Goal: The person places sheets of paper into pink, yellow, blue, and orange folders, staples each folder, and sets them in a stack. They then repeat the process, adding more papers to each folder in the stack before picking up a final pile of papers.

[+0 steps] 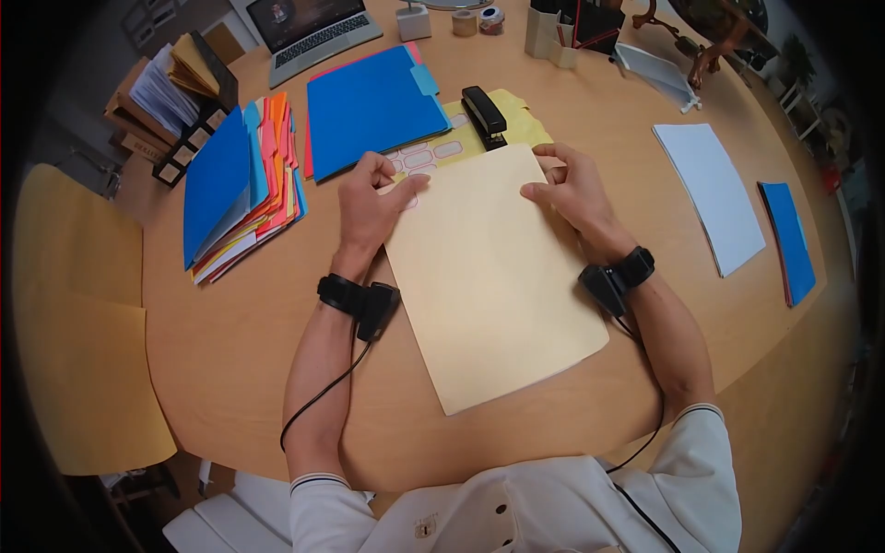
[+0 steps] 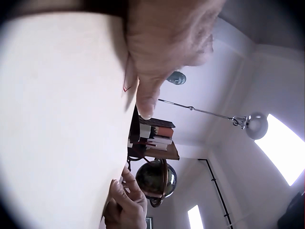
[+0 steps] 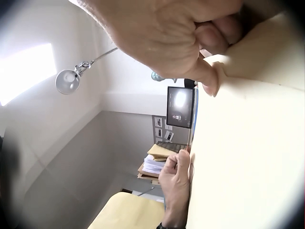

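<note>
A cream manila folder (image 1: 493, 276) lies at a slant in front of me, its near edge toward my body. My left hand (image 1: 369, 198) holds its upper left corner, thumb over the top and fingers curled at the edge. At the upper right corner my right hand (image 1: 576, 189) pinches the folder between thumb and fingers; the right wrist view shows the thumb (image 3: 207, 78) pressed on its surface. Just beyond the folder lie a sheet of red-outlined labels (image 1: 447, 149), a yellow folder (image 1: 525, 115) and a black stapler (image 1: 484, 115). The folder partly covers the labels.
Blue folders (image 1: 373, 106) and a stuffed stack of coloured folders (image 1: 244, 189) lie to the left. A laptop (image 1: 313, 41) and a pen holder (image 1: 558, 37) stand at the back. White paper (image 1: 710, 194) and a narrow blue folder (image 1: 788, 244) lie on the right.
</note>
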The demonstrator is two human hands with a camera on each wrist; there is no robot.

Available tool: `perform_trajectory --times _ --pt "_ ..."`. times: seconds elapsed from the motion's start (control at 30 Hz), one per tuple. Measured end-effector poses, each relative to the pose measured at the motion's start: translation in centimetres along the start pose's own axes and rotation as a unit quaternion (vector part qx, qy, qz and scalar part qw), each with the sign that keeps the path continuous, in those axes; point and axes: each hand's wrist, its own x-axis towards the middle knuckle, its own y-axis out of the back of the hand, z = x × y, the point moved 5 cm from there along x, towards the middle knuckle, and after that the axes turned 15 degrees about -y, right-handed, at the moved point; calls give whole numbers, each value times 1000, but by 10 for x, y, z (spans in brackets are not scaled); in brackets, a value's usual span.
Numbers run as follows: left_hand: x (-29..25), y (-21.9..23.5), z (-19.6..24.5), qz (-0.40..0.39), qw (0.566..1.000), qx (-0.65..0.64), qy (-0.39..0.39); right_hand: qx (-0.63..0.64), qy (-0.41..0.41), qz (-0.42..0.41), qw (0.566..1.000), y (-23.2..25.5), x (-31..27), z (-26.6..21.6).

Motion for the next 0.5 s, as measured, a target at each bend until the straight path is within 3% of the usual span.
perform_trajectory --times 0.03,0.43,0.5 --pt "2 3 -1 39 999 -8 -20 -1 0 0 1000 0 4 0" --pt "1 12 -14 57 998 40 -4 -157 88 113 977 0 25 -13" --pt "0 12 -14 58 997 48 1 -244 108 118 956 -4 19 -19"
